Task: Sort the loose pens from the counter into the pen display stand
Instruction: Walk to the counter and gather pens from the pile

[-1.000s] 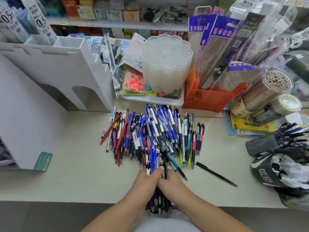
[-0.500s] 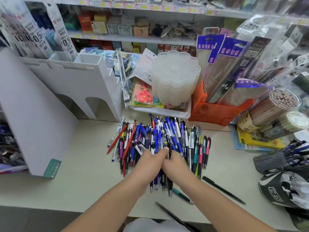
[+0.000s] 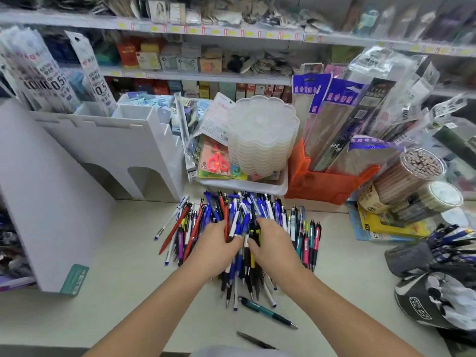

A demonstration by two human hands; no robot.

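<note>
A heap of loose pens [image 3: 233, 217], blue, red, black and white, lies on the pale counter [image 3: 123, 274]. My left hand [image 3: 217, 243] and my right hand [image 3: 274, 244] rest side by side on the middle of the heap, palms down, fingers curled into the pens. Whether each hand grips pens is not clear. A teal pen [image 3: 268, 313] and a black pen [image 3: 255, 341] lie apart near the front edge. The white stepped pen display stand [image 3: 123, 140] rises at the back left, its top compartments open.
A white tray [image 3: 257, 185] with a stack of clear lids stands just behind the pens. An orange bin [image 3: 324, 186] of packaged items is at the back right. Pencil tubs [image 3: 412, 176] and pouches of pens [image 3: 438, 253] crowd the right side. A white panel [image 3: 43, 202] stands at the left.
Both hands slid forward from the counter's front edge into the middle of the heap, pushing the gathered pens along. A teal and a black pen stayed behind near the edge. The camera moved closer.
</note>
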